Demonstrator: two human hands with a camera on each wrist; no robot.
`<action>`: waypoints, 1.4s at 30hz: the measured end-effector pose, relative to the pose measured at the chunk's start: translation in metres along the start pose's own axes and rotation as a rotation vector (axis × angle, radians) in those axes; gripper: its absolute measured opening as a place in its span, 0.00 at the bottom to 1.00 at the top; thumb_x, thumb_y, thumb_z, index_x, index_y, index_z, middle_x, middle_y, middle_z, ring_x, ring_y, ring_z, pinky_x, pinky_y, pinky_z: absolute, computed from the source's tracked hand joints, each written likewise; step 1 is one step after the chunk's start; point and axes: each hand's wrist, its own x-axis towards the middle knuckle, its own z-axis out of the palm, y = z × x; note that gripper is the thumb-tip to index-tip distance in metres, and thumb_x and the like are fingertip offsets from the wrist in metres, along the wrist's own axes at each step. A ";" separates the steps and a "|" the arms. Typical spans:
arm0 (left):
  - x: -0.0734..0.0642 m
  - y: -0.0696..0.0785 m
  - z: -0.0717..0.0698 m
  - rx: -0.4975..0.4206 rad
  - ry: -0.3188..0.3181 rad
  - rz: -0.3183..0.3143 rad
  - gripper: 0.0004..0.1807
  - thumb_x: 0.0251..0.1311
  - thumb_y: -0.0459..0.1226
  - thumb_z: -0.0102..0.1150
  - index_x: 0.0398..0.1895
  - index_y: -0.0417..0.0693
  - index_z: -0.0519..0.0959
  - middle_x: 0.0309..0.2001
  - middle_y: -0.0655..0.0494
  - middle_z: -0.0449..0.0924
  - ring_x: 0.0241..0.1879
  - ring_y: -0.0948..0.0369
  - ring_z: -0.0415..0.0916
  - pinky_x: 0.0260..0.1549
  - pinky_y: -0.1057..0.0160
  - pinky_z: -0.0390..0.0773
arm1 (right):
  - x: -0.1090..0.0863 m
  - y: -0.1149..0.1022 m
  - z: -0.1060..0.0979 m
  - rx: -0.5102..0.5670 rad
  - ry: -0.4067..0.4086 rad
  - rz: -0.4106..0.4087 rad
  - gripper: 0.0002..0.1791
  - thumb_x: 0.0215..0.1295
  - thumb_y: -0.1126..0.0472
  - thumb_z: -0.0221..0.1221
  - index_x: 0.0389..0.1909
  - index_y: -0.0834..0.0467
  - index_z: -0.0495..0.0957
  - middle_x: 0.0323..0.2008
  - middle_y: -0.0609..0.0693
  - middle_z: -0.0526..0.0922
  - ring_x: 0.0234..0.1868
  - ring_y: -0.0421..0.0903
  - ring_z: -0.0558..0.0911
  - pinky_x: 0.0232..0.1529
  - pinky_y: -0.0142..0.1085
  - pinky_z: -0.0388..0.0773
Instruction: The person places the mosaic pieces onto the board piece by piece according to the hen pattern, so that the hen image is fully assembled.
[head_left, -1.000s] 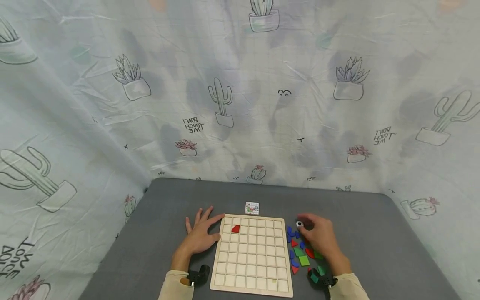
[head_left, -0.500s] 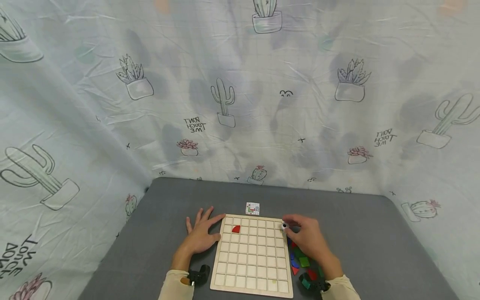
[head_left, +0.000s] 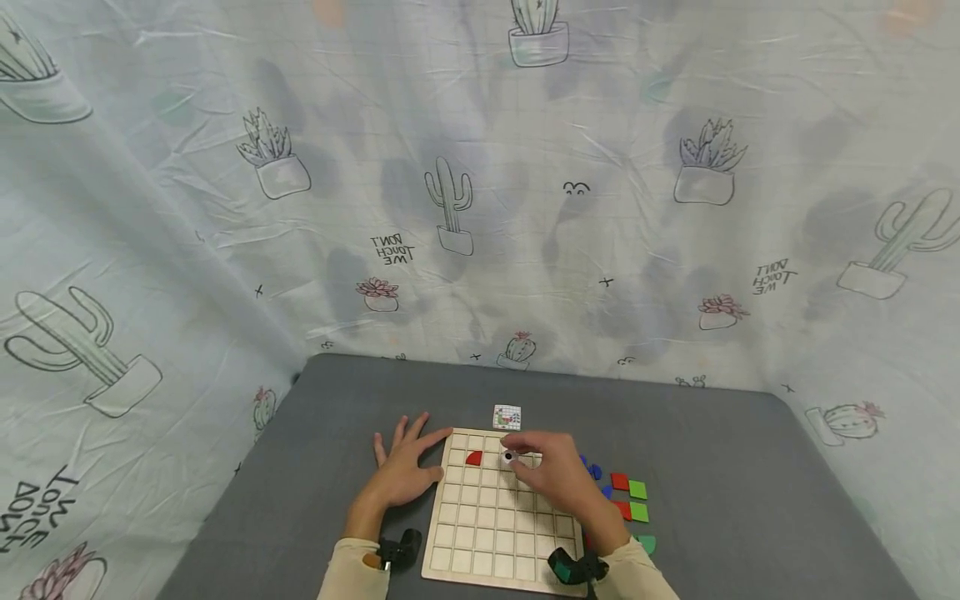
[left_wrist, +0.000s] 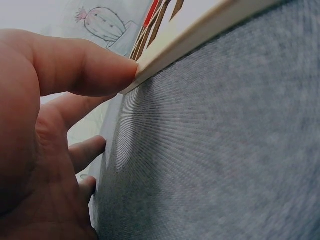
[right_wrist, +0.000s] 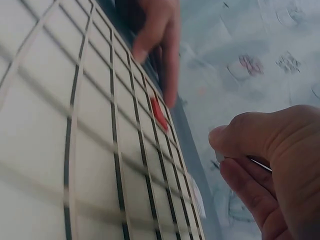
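Observation:
A pale wooden grid board (head_left: pixel 472 518) lies on the grey table, and a red quarter-round piece (head_left: pixel 474 458) sits in one of its upper left cells. My left hand (head_left: pixel 403 472) has its fingers spread at the board's left side; thumb and index fingertips touch the edge. Over the upper middle of the board, my right hand (head_left: pixel 557 477) pinches a small white piece with a black dot (head_left: pixel 508 457) between thumb and fingers. In the right wrist view the fingers mostly hide this piece, and the right hand (right_wrist: pixel 270 165) is above the board surface.
A small printed card (head_left: pixel 507 417) lies just beyond the board's far edge. Right of the board are loose pieces, among them a red square (head_left: pixel 619 482), a green square (head_left: pixel 637 489) and blue pieces (head_left: pixel 595 472). A patterned curtain (head_left: pixel 495 208) hangs behind the table.
My right hand has carried the white piece leftward from beside the loose pieces to above the board. More red and green pieces are uncovered on the right. My left hand stays put.

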 end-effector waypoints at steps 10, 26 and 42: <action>0.002 -0.001 0.001 0.000 0.008 0.008 0.35 0.63 0.34 0.67 0.77 0.57 0.79 0.88 0.37 0.54 0.88 0.31 0.34 0.75 0.20 0.17 | 0.021 -0.009 0.037 0.079 -0.114 -0.009 0.17 0.70 0.70 0.70 0.57 0.57 0.90 0.53 0.50 0.94 0.50 0.47 0.93 0.53 0.44 0.91; 0.001 0.001 0.000 -0.019 -0.002 0.004 0.35 0.64 0.33 0.67 0.77 0.58 0.79 0.88 0.39 0.54 0.88 0.32 0.34 0.75 0.22 0.15 | 0.023 -0.009 0.049 0.064 -0.170 0.007 0.15 0.71 0.71 0.69 0.56 0.58 0.90 0.52 0.51 0.93 0.50 0.45 0.93 0.51 0.33 0.90; 0.001 0.000 0.000 -0.012 0.001 0.003 0.35 0.63 0.33 0.67 0.77 0.58 0.80 0.88 0.39 0.55 0.88 0.32 0.35 0.75 0.20 0.17 | 0.017 -0.014 0.054 -0.027 -0.147 -0.054 0.16 0.70 0.70 0.71 0.56 0.58 0.90 0.54 0.50 0.93 0.52 0.45 0.93 0.54 0.35 0.90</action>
